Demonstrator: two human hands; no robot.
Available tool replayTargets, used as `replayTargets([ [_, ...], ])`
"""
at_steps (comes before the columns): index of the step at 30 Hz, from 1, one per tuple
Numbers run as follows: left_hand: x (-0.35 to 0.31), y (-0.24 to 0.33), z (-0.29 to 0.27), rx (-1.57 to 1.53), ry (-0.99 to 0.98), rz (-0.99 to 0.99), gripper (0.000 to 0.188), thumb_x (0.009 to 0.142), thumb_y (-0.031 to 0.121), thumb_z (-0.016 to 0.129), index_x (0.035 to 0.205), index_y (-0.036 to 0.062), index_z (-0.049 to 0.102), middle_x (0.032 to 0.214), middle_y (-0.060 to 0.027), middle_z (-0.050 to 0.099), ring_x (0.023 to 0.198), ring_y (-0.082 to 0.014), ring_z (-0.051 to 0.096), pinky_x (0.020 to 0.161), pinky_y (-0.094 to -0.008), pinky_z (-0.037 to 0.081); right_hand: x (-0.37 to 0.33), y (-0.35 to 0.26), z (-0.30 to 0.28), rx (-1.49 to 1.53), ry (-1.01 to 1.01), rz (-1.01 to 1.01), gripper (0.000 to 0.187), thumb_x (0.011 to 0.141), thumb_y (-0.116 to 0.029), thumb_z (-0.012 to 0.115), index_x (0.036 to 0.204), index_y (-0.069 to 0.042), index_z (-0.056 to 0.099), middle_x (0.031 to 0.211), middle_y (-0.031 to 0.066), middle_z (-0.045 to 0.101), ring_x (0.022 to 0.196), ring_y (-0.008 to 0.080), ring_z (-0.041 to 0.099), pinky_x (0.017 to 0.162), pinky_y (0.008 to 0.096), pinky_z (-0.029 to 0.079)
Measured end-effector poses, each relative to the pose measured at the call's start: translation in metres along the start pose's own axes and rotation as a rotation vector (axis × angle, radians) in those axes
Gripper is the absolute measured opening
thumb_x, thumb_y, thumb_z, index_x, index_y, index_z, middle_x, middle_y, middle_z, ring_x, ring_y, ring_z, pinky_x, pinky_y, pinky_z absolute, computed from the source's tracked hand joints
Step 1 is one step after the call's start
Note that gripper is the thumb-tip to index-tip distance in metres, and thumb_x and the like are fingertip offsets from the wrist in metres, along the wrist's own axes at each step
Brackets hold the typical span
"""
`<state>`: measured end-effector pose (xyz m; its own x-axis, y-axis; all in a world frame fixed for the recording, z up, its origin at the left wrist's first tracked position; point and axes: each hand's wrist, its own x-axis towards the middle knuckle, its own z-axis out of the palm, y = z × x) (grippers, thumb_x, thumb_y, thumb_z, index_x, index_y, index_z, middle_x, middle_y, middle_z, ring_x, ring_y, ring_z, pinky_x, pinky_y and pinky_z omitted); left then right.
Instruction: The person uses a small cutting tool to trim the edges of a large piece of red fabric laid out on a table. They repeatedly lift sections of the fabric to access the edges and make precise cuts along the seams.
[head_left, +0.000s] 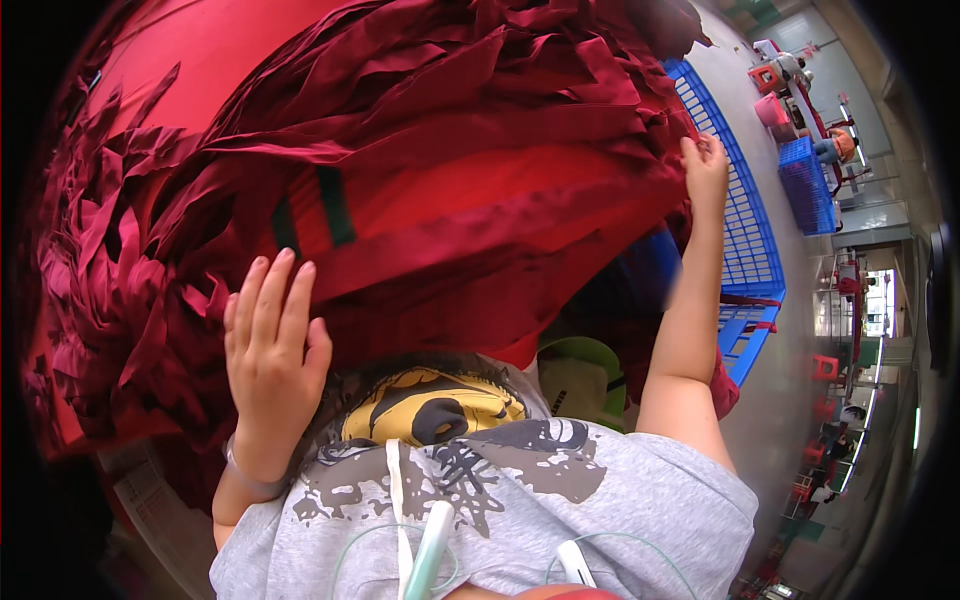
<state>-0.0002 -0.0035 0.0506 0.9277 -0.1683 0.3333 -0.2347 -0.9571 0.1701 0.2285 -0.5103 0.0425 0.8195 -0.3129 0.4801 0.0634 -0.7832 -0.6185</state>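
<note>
A large heap of dark red cloth pieces (430, 90) spreads in front of me, layered and creased. My left hand (268, 330) lies palm down at the heap's near left side, fingers stretched out, holding nothing. Just beyond its fingertips, two dark green strips (335, 205) show on a brighter red piece. Out at the heap's right edge, my right hand (706, 165) has its fingers closed at a red cloth (520, 215), whose near edge runs taut and blurred toward it. Its fingertips are small in view.
A blue plastic crate (745, 220) stands right of the heap, with red cloth at its near end. A green-rimmed item (590, 375) sits low by my body. Farther right are a second blue crate (806, 185), red stools (825, 368) and a person in orange (843, 145).
</note>
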Motion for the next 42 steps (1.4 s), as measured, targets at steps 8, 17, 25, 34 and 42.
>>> replayTargets([
  [8,-0.014,-0.029,0.023,-0.048,-0.116,-0.040,0.057,0.085,0.025,0.066,0.139,0.0160,0.050,0.146,-0.0071,0.044,0.132,-0.0341,0.042,0.099,-0.0488,0.041,-0.155,-0.193,0.046,0.307,-0.439,-0.375,0.041,0.093,-0.003,0.055,0.133,0.006,0.049,0.100,0.0162,0.056,0.088,0.0274,0.060,0.077,0.0317,0.048],
  [17,-0.008,-0.014,0.032,-0.178,0.078,0.005,0.055,0.082,0.024,0.069,0.134,0.0120,0.054,0.136,-0.0114,0.049,0.125,-0.0316,0.046,0.104,-0.0443,0.038,-0.251,-0.265,0.073,0.099,-0.737,-0.716,0.039,0.082,-0.006,0.065,0.121,-0.003,0.062,0.078,0.0081,0.058,0.063,0.0240,0.060,0.054,0.0361,0.048],
  [25,-0.015,-0.010,0.046,-0.083,0.118,-0.015,0.057,0.077,0.030,0.073,0.130,0.0169,0.057,0.133,-0.0075,0.051,0.122,-0.0270,0.047,0.102,-0.0483,0.038,-0.257,-0.268,0.076,-0.022,-0.641,-0.712,0.032,0.081,-0.009,0.066,0.113,-0.003,0.066,0.068,0.0071,0.059,0.053,0.0239,0.059,0.048,0.0347,0.046],
  [34,-0.013,-0.006,0.046,-0.058,0.126,-0.031,0.060,0.073,0.032,0.074,0.129,0.0209,0.057,0.130,-0.0068,0.051,0.119,-0.0263,0.047,0.101,-0.0488,0.038,-0.252,-0.267,0.071,0.008,-0.651,-0.712,0.031,0.079,-0.009,0.066,0.110,-0.003,0.069,0.067,0.0061,0.059,0.052,0.0211,0.059,0.048,0.0326,0.046],
  [42,-0.012,-0.007,0.044,-0.041,0.109,-0.027,0.060,0.074,0.032,0.073,0.131,0.0226,0.056,0.131,-0.0065,0.051,0.119,-0.0262,0.047,0.101,-0.0489,0.037,-0.254,-0.268,0.093,0.096,-0.564,-0.662,0.029,0.083,-0.012,0.064,0.111,-0.002,0.067,0.067,0.0066,0.059,0.053,0.0234,0.061,0.048,0.0346,0.047],
])
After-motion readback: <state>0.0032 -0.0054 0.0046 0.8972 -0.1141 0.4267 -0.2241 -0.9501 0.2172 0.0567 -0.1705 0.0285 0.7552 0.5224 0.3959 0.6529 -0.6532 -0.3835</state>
